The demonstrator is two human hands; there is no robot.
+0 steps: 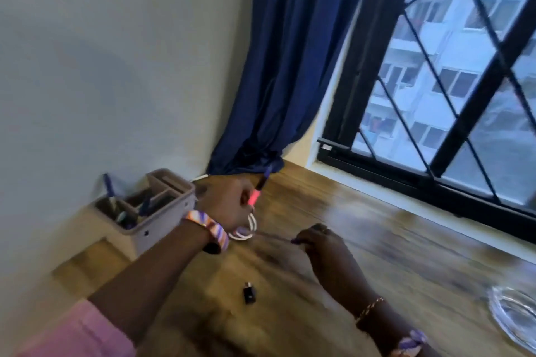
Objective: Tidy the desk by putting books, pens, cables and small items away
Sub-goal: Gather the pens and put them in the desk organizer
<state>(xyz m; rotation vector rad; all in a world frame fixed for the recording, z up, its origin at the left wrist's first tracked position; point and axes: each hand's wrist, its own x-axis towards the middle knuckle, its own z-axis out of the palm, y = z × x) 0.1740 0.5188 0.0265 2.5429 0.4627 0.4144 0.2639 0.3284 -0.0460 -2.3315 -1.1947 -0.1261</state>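
The left hand grips a pink pen and coiled white cable beside the organiser, likely for stowing, while the right hand fingers pinch something thin above the worktop.

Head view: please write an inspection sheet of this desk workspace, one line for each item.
Surface: wooden desk, blurred by motion.
Job's things: desk organizer against the wall, pens inside; pink pen in the left hand.
Clutter: small black item lying between the forearms; glass dish at the right edge.
Grippers: left hand grips the pen and a coiled cable; right hand pinches something thin, too blurred to name.
Cables: white cable looped, hanging from the left hand.
Surroundings: blue curtain, barred window, plain wall.
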